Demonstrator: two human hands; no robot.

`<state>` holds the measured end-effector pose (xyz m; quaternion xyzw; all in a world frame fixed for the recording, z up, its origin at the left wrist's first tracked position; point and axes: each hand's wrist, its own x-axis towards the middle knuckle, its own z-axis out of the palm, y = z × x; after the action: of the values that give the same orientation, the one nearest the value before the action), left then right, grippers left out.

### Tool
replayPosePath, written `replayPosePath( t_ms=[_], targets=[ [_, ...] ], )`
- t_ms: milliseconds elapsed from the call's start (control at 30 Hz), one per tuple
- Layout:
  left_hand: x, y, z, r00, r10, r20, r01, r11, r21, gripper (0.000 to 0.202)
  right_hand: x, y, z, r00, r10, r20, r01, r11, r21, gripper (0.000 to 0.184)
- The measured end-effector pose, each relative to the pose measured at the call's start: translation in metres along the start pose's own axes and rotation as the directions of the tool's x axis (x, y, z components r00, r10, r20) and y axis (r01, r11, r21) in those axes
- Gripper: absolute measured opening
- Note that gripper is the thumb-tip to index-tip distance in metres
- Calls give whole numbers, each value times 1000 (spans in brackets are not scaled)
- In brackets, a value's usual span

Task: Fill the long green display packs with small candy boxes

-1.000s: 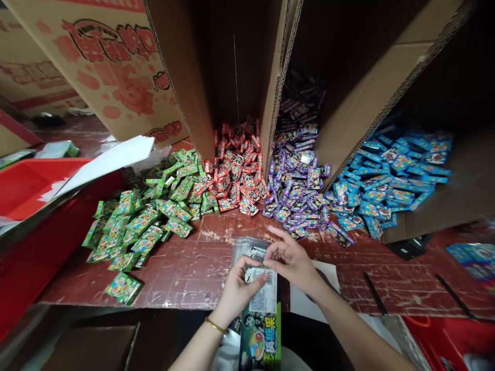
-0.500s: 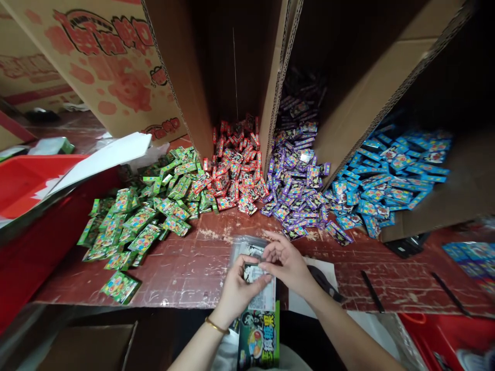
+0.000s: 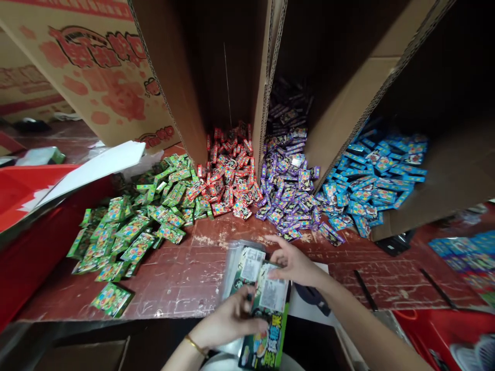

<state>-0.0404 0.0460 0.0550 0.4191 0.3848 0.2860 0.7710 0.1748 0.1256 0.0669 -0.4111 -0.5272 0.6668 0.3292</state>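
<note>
My left hand (image 3: pixel 232 319) is closed around a green printed bag (image 3: pixel 266 330) at the table's near edge. My right hand (image 3: pixel 292 263) pinches the top of that same bag beside its white label (image 3: pixel 274 293). Under both hands lies a stack of clear bags (image 3: pixel 242 257) on the worn red table (image 3: pixel 185 273). Beyond them sit four heaps of small packets: green packets (image 3: pixel 135 226), red packets (image 3: pixel 228 175), purple packets (image 3: pixel 288 185) and blue packets (image 3: pixel 375 180).
Tall cardboard boxes (image 3: pixel 185 87) stand open behind the heaps. A red crate (image 3: pixel 23 206) with white card sits at the left. A red bin (image 3: pixel 444 340) is at the lower right, with more blue packets (image 3: pixel 467 257) and black strips (image 3: pixel 363 291) nearby.
My left hand has slid down toward the table's near edge with the green bag. My right hand has shifted to the bag's top edge. The view has tilted slightly.
</note>
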Motion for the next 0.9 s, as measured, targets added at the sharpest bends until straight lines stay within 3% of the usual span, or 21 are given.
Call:
replayPosePath(
  t_ms=[67, 133, 167, 233, 300, 333, 367, 400, 433, 467, 500, 567, 633, 667, 733, 800, 900],
  targets=[
    [-10, 15, -7, 1000, 12, 2, -11, 979, -204, 66, -5, -7, -13, 994, -52, -94, 55, 998, 39, 78],
    [-14, 30, -7, 980, 159, -116, -193, 898, -396, 88, -13, -8, -12, 969, -79, -235, 118, 980, 158, 79],
    [-14, 35, -3, 950, 225, -217, -300, 851, -431, 90, -18, -5, -6, 956, -79, -284, 141, 968, 208, 81],
    [-9, 40, 6, 844, 263, -467, -456, 810, -369, 71, -32, 5, 14, 951, -63, -303, 143, 958, 250, 88],
    [-3, 38, 14, 711, 222, -668, -504, 823, -263, 46, -48, 17, 35, 969, -66, -239, 114, 975, 193, 94],
    [-1, 36, 16, 665, 206, -718, -496, 841, -218, 39, -55, 20, 43, 964, -93, -248, 126, 985, 122, 95],
    [-1, 33, 17, 649, 210, -731, -473, 865, -171, 35, -61, 21, 49, 944, -145, -295, 160, 987, 26, 93],
    [-1, 30, 17, 665, 233, -710, -440, 890, -120, 35, -64, 19, 53, 905, -222, -363, 205, 975, -86, 89],
    [-2, 26, 18, 711, 257, -655, -395, 916, -69, 36, -66, 15, 55, 855, -312, -415, 248, 947, -203, 84],
    [-4, 22, 19, 761, 271, -589, -351, 936, -22, 37, -65, 10, 55, 810, -402, -428, 287, 907, -309, 78],
    [-6, 18, 22, 797, 281, -535, -324, 946, 14, 39, -62, 5, 55, 794, -468, -389, 319, 865, -387, 74],
    [-8, 9, 30, 795, 320, -516, -344, 938, 52, 50, -53, -3, 55, 817, -524, -241, 377, 801, -466, 67],
    [-9, -1, 40, 723, 364, -587, -401, 913, 73, 67, -43, -4, 57, 842, -523, -134, 411, 782, -468, 61],
    [-9, -6, 44, 685, 377, -624, -422, 903, 82, 73, -38, -3, 59, 851, -510, -122, 412, 794, -448, 59],
    [-10, -11, 49, 657, 378, -652, -429, 899, 89, 73, -34, 2, 64, 871, -471, -137, 391, 836, -386, 57],
    [-10, -11, 48, 672, 373, -639, -405, 908, 104, 60, -34, 5, 68, 889, -431, -152, 365, 869, -334, 58],
    [-11, -5, 40, 786, 354, -506, -321, 934, 154, 38, -40, 7, 72, 879, -444, -172, 375, 869, -323, 52]
  ],
)
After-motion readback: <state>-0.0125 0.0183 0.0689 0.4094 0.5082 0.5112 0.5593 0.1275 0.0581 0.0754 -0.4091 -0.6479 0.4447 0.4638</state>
